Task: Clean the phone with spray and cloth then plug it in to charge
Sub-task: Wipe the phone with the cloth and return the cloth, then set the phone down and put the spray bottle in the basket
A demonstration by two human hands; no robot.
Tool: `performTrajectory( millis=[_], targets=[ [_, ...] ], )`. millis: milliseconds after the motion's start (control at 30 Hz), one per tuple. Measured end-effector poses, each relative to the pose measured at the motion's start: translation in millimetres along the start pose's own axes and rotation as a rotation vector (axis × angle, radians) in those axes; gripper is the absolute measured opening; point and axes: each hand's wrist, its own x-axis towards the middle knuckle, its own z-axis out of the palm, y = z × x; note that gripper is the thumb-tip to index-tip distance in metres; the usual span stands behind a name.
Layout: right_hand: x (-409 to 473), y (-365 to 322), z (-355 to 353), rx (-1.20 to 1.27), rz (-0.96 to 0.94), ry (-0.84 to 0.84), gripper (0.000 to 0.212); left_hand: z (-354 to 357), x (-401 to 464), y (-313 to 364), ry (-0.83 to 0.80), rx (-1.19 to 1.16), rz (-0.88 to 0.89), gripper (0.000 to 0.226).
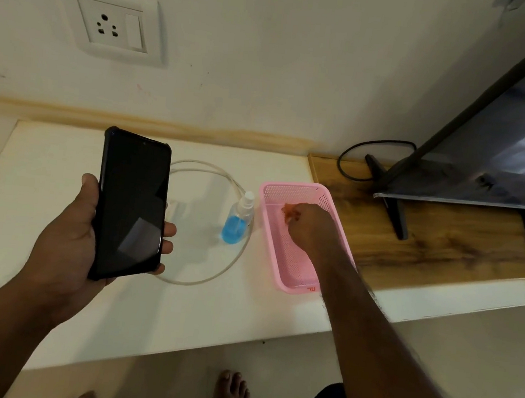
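My left hand (69, 233) holds a black phone (131, 204) upright above the white table, its dark screen facing me. A small spray bottle (238, 220) with blue liquid and a white cap stands on the table to the right of the phone. A white charging cable (224, 175) lies coiled in a loop around it. My right hand (308, 228) reaches down into a pink mesh basket (284, 256), its fingers closed on a small orange-red cloth (289, 210). A white wall socket (113, 22) sits on the wall above the table.
A dark TV (501, 136) on black legs stands on a wooden shelf (444, 247) at the right, with a black cord looping behind it. The white table (48, 157) ends near my bare feet at the bottom of the view.
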Motion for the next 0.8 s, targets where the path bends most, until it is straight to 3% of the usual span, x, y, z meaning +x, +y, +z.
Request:
performTrajectory(
  millis=[167, 600, 800],
  targets=[
    [2.3, -2.0, -0.5, 0.014, -0.014, 0.111, 0.03, 0.9, -0.6, -0.6, 0.026, -0.006, -0.008, 0.092],
    [-1.6, -3.7, -4.9, 0.002, 0.068, 0.083, 0.021, 9.8, -3.4, -0.3, 0.07, -0.018, -0.005, 0.084],
    [-20.5, -12.3, -31.3, 0.032, 0.006, 0.34, 0.026, 15.6, -7.8, 3.4, 0.048, -0.047, 0.025, 0.079]
  ],
)
